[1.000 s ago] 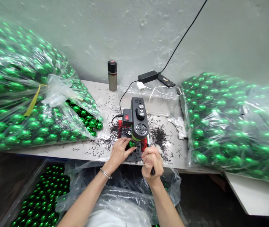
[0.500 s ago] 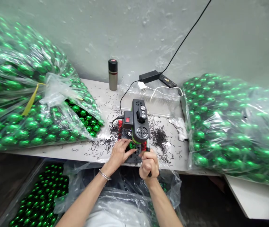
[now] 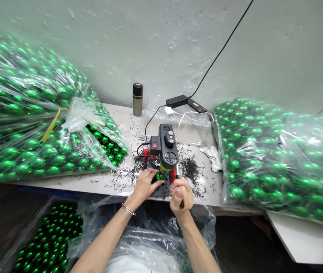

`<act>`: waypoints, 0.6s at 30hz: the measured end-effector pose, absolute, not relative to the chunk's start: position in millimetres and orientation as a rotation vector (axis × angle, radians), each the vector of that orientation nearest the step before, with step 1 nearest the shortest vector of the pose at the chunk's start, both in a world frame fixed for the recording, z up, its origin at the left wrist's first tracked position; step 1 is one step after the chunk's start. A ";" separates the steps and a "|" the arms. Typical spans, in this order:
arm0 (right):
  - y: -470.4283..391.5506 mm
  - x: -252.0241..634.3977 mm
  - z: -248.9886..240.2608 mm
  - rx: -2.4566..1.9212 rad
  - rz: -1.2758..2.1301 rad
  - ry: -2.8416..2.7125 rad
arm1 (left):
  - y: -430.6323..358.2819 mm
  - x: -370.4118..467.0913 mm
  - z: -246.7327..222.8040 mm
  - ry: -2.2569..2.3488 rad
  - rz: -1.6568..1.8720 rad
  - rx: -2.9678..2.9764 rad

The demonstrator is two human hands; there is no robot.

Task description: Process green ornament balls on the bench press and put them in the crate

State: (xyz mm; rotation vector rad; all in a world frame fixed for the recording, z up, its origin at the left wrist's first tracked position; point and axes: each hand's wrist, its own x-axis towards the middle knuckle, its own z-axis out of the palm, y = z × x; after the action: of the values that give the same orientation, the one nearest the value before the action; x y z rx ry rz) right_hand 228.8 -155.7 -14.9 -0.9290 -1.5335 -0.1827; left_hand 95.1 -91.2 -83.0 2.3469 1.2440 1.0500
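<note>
Left hand [image 3: 145, 184] pinching a green ball [image 3: 159, 176] under the small black machine [image 3: 167, 148], right hand [image 3: 181, 194] fisted on its lever [image 3: 180, 191] just beside, ball seated, pressing apparently under way, bagged balls [image 3: 36, 125] left of the machine seemingly waiting.

no legible text, labels or numbers

Small production workshop, ornament finishing bench. Evidence: large clear sacks [image 3: 30, 125] packed with glossy green balls stand well to the left of the hands, and a matching sack [image 3: 277, 151] to the right. A powered benchtop machine [image 3: 166, 148] with red switch sits just ahead of the hands, cabled to an adapter [image 3: 177, 101] beyond. Dark trimmings [image 3: 191, 167] litter the worktop [image 3: 116, 182]. A bin [image 3: 47, 242] of loose green balls sits below left. Bare, rough plaster wall [image 3: 150, 45] behind.
</note>
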 end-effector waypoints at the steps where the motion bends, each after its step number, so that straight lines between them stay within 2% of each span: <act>1: -156.1 228.0 -3.6 -0.955 -0.153 -1.494 | -93.4 94.4 -82.2 1.242 1.055 2.333; 6: -159.2 223.6 39.7 -1.056 0.015 -1.406 | -130.2 75.7 -79.3 1.150 1.037 2.321; 10: -162.3 222.0 33.6 -1.042 0.009 -1.408 | -150.8 49.8 -74.4 1.067 0.954 2.426; 15: -161.3 221.4 18.5 -1.025 0.008 -1.377 | -92.3 18.7 -55.2 1.638 1.137 2.343; 18: -160.8 221.4 18.6 -1.014 0.006 -1.380 | -47.6 6.8 -47.6 1.885 1.017 2.261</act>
State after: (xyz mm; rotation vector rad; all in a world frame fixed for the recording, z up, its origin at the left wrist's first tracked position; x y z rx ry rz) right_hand 221.4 -160.8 18.6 -1.0139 -1.3801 0.0056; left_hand 6.8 -47.6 -47.6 2.2614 1.8853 1.0173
